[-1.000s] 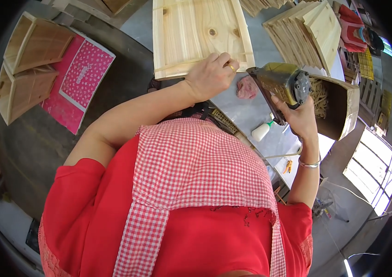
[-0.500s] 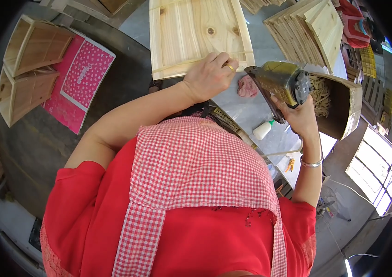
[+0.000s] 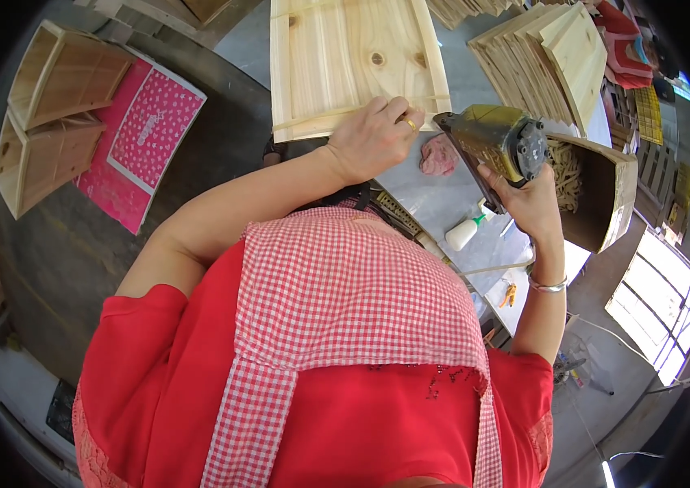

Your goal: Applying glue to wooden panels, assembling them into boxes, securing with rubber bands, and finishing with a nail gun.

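A knotty pale wooden panel point(image 3: 345, 61) with raised side edges lies in front of me at the top of the view. Across its near end runs a thin wooden strip point(image 3: 312, 119). My left hand point(image 3: 373, 142) is closed at this strip, fingertips curled down by the panel's near right part; the fingers partly hide the contact. In my right hand point(image 3: 533, 199) is a yellow and black pneumatic staple gun point(image 3: 495, 142), gripped by its handle. Its nose is close to the panel's near right corner; whether they touch I cannot tell.
On the grey table point(image 3: 430, 203) are a pink cloth point(image 3: 439, 154), a white glue bottle point(image 3: 463, 233) and orange pliers point(image 3: 508, 294). A carton point(image 3: 605, 195) of wooden strips and stacked panels point(image 3: 536, 61) stand at right. Wooden boxes point(image 3: 60, 122) rest on a pink sheet point(image 3: 154, 130) at left.
The whole view has shifted slightly. Both hands, the staple gun and the panel keep about the same places relative to one another.
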`<state>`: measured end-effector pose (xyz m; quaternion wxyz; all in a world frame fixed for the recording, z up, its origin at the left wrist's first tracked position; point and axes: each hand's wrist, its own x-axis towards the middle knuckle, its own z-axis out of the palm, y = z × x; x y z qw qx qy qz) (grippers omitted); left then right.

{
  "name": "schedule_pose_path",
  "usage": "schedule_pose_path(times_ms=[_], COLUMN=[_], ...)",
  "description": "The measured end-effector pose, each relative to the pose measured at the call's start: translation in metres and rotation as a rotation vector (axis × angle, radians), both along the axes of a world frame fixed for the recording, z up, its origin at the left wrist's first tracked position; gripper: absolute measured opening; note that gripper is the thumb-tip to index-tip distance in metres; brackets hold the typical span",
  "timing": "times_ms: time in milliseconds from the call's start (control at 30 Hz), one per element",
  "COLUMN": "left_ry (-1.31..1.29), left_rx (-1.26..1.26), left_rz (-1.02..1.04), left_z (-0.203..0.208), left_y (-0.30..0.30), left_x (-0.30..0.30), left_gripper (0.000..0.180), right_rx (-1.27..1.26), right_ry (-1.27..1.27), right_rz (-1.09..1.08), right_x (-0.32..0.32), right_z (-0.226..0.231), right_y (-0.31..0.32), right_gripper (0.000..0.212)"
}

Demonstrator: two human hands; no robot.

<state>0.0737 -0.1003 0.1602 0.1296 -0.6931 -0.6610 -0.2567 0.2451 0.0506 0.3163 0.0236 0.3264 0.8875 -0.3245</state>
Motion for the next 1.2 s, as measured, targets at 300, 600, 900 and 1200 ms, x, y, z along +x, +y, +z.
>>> schedule_pose_path(times_ms=[300, 600, 900, 1200], left_ry=[-0.017, 0.022, 0.239, -0.131], left_rx=[-0.012, -0.078, -0.122, -0.446], left_rz=[-0.015, -0.041, 0.173, -0.001], left_z=[0.002, 0.006, 0.013, 0.146], left_y=[0.000, 0.000, 0.002, 0.064], left_x=[-0.001, -0.003, -0.005, -0.076], left_gripper=[0.042, 0.042, 0.060, 0.078], right_rx=[0.036, 0.001, 0.116, 0.304], right_ry=[-0.096, 0.124, -0.170, -0.387], right_rz=[0.020, -0.153, -0.913, -1.081], right_x=[-0.004, 0.044, 0.307, 0.459], right_z=[0.001, -0.013, -0.160, -0.333], right_y=[0.004, 0.000, -0.014, -0.042], right_gripper=[0.027, 0.033, 0.052, 0.069])
